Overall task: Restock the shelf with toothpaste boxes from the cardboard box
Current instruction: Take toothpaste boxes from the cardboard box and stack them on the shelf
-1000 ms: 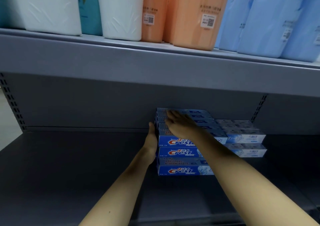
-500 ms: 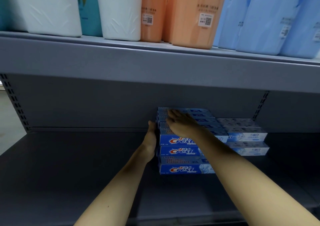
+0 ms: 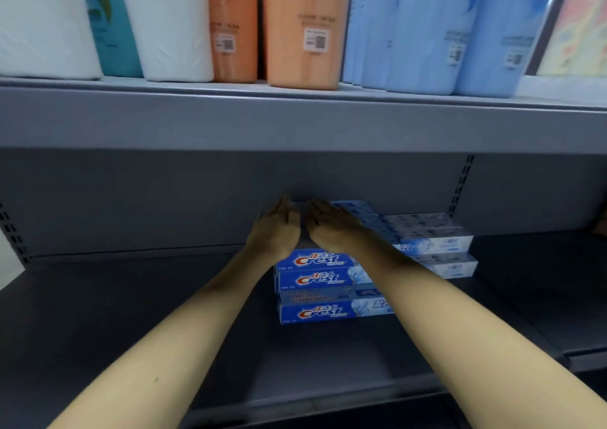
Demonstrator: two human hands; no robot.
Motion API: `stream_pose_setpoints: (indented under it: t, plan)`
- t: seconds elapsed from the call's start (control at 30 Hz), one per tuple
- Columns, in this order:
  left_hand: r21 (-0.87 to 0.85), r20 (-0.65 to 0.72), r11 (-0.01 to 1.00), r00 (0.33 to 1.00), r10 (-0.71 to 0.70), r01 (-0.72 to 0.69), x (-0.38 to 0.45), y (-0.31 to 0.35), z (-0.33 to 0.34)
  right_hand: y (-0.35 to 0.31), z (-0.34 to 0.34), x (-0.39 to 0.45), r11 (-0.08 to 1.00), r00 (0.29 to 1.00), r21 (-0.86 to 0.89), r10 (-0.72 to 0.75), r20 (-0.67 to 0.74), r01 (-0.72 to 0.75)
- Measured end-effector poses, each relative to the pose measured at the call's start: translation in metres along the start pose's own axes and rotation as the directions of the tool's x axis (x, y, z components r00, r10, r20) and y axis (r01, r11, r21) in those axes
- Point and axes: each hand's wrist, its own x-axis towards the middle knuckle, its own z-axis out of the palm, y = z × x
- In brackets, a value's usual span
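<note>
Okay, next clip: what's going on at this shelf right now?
A person is stocking toothpaste on a grey shelf. Both hands lie flat, side by side, on top of a stack of blue Crest boxes: the left hand at its left edge, the right hand beside it, apparently squaring it up. A lower stack of paler boxes stands to its right. The cardboard box is out of view.

1. Stack of Crest boxes [image 3: 317, 279] sits toward the back of the lower shelf [image 3: 131, 313].
2. Both hands lie flat on top of it, left hand [image 3: 274, 233] just beside right hand [image 3: 331, 230].
3. A shorter stack [image 3: 440, 251] is touching its right side.
4. Upper shelf [image 3: 295, 120] above holds a row of packs [image 3: 295, 28].
</note>
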Motion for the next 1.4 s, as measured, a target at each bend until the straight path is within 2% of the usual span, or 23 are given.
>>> stream_pose_setpoints:
  t: [0.1,0.23,0.33,0.5,0.63,0.8,0.93,1.1,1.2,1.27,1.4]
  plan:
    - [0.389,0.132,0.914,0.989,0.066,-0.113,0.006,0.017,0.01,0.018,0.001,-0.01,1.0,1.0,-0.017,0.025,-0.015,-0.025]
    - [0.582,0.197,0.792,0.977,0.083,-0.185,0.01,0.042,0.032,0.049,-0.002,-0.033,0.996,0.995,-0.013,0.082,-0.049,-0.083]
    - [0.614,0.206,0.758,0.972,0.115,-0.219,0.009,0.069,0.057,0.077,-0.007,-0.053,0.993,0.991,-0.005,0.119,-0.067,-0.119]
    - [0.544,0.159,0.822,0.983,0.093,-0.166,0.005,0.12,0.101,0.142,-0.011,-0.09,0.99,0.979,0.016,0.142,-0.144,-0.141]
    - [0.6,0.111,0.784,0.987,0.117,-0.16,0.005,0.158,0.146,0.204,-0.004,-0.122,0.983,0.975,0.037,0.186,-0.122,-0.182]
    - [0.673,0.15,0.722,0.986,0.077,-0.159,0.003,0.185,0.193,0.262,0.017,-0.135,0.98,0.978,0.023,0.199,-0.059,-0.198]
    - [0.676,0.164,0.724,0.986,0.036,-0.139,0.006,0.187,0.212,0.291,0.03,-0.141,0.984,0.981,-0.042,0.168,-0.099,-0.173]
    - [0.623,0.16,0.778,0.987,-0.029,-0.078,0.018,0.181,0.223,0.318,0.04,-0.14,0.977,0.981,-0.103,0.193,0.033,-0.189]
    - [0.625,0.161,0.777,0.986,-0.035,-0.074,0.029,0.181,0.224,0.33,0.048,-0.129,0.976,0.978,-0.113,0.193,0.073,-0.184]
    - [0.64,0.167,0.764,0.985,-0.036,-0.081,0.037,0.18,0.225,0.335,0.054,-0.119,0.983,0.981,-0.073,0.174,0.084,-0.168]
    - [0.66,0.185,0.744,0.982,-0.025,-0.105,0.051,0.177,0.233,0.337,0.067,-0.102,0.98,0.987,0.161,0.098,0.129,-0.119]
